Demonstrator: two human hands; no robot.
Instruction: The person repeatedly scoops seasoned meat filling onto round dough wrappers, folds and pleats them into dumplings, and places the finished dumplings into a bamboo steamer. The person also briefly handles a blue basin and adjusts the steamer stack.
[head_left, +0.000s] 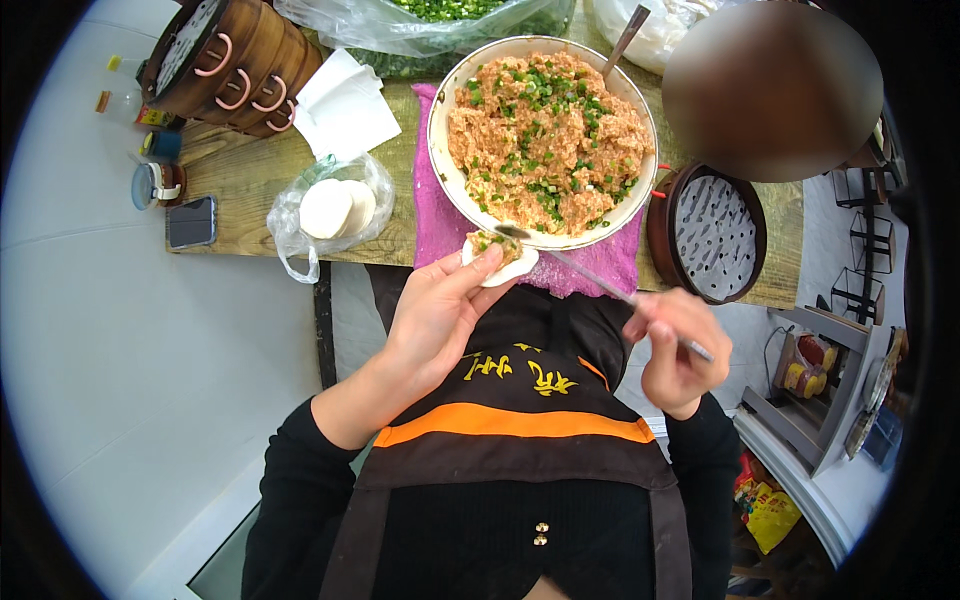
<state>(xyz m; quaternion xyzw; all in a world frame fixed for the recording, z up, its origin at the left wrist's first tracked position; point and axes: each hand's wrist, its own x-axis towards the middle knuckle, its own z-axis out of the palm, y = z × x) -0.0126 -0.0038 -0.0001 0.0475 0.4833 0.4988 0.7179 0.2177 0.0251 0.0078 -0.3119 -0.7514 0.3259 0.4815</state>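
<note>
My left hand (442, 315) holds a round dough wrapper (523, 264) with meat filling and chopped green onion on it, just below the rim of a large white bowl. In my right hand (679, 345) is the handle of a thin metal spoon or spatula (592, 276), whose tip is over the wrapper. The bowl (440, 154) is heaped with minced filling (517, 135) and rests on a pink cloth (429, 217). Another utensil (627, 37) stands in the filling. To the left, a stack of round wrappers (326, 208) lies in a clear plastic bag (281, 225).
Stacked bamboo steamers (262, 60), white paper sheets (347, 105) and a phone (191, 222) are on the left of the wooden table (240, 176). A round steamer with a perforated liner (716, 232) stands right of the bowl. Bagged chopped greens (450, 9) lie behind it.
</note>
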